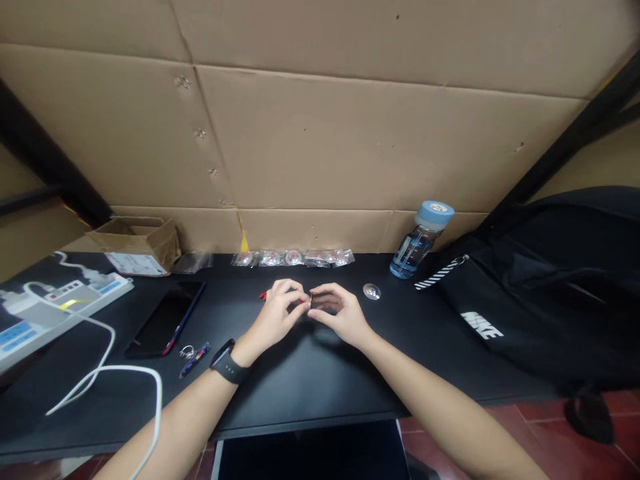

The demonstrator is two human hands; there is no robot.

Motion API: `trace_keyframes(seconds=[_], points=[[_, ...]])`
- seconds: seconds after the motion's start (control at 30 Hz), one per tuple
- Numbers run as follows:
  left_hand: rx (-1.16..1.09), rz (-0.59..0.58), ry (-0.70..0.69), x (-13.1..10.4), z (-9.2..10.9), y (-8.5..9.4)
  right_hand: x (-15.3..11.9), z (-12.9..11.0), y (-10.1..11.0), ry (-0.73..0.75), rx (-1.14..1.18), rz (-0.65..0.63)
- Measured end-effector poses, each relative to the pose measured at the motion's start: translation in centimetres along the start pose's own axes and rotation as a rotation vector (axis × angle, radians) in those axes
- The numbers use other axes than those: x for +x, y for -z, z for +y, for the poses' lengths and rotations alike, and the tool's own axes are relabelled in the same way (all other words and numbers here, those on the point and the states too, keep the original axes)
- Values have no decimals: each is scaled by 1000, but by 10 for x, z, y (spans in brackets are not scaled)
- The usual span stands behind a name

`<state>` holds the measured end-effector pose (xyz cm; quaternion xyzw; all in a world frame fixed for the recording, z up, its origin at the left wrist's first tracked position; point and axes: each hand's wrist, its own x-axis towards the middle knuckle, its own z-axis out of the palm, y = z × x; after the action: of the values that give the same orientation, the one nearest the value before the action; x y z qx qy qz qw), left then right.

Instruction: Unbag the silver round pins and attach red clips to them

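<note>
Above the middle of the black table, my left hand (281, 308) and my right hand (344, 315) meet fingertip to fingertip. Both pinch a thin flat piece (311, 301) seen edge-on, too small to name its kind. A bit of red (263, 295) shows beside the left fingers; whether it is held or lies behind them I cannot tell. To the right of my right hand lies a small round clear and silvery disc (371, 291). Behind the hands, several round silvery pieces in clear plastic wrappers (294, 257) line the cardboard wall.
At left are a white power strip (117, 287) with a loose white cable (125, 367), a phone (167, 320), a keyring (194, 359) and a small open cardboard box (143, 243). At right stand a blue-capped bottle (420, 240) and a black bag (530, 293).
</note>
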<state>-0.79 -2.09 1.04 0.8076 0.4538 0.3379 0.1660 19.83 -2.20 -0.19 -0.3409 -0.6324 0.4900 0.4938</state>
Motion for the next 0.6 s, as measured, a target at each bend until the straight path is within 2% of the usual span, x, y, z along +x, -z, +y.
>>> trace_keyframes(seconds=[0.3, 0.37, 0.5, 0.6], points=[[219, 74, -170, -3, 2, 3, 4, 0, -1, -145, 179, 27], [194, 70, -139, -3, 3, 2, 4, 0, -1, -145, 179, 31], [56, 76, 31, -2, 6, 2, 3, -5, -2, -95, 154, 24], [-67, 80, 105, 0, 5, 2, 1, -6, -3, -63, 126, 16]])
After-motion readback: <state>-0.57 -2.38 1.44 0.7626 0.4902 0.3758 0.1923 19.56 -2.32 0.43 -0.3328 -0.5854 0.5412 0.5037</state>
